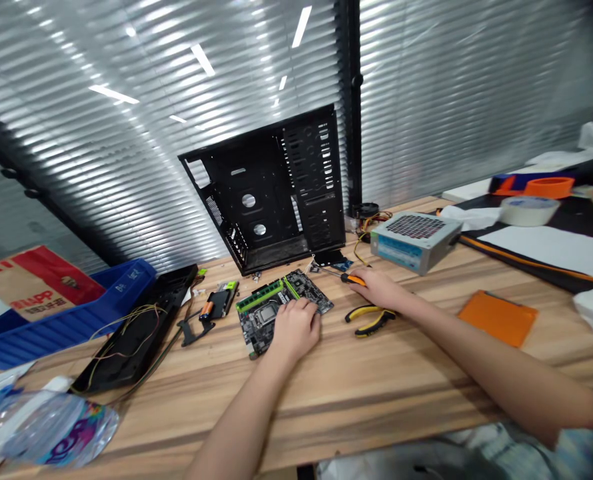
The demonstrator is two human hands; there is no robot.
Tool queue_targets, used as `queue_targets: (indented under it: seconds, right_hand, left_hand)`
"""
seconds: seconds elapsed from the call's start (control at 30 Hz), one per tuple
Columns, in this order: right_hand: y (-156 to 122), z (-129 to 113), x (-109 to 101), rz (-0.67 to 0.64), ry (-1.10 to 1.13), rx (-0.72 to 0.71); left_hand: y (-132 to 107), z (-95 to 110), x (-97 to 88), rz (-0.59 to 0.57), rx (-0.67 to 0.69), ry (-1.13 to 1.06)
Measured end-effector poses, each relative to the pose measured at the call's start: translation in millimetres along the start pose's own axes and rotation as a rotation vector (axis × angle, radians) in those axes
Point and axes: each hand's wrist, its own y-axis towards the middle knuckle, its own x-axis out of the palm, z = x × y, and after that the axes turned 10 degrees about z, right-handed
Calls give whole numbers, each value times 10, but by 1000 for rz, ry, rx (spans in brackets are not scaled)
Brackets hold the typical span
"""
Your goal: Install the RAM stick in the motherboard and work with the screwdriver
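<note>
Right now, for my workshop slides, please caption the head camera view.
A left hand rests on a motherboard while a right hand grips an orange-handled screwdriver near a black computer case.

On my feed the wearer's left hand (296, 328) and right hand (379, 288) are bare, and so are both forearms (496, 373). The only clothing I can make out is a short, pale blue sleeve (581, 448) at the lower right corner and a mottled pale shirt (456, 456) below the desk's near edge.
</note>
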Motion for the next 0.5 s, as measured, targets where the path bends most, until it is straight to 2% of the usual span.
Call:
queue_targets:
  seconds: [0.5]
  right_hand:
    - [-3,11,6,18,51,-56]
  left_hand:
    - [-1,-11,12,4,5,5]
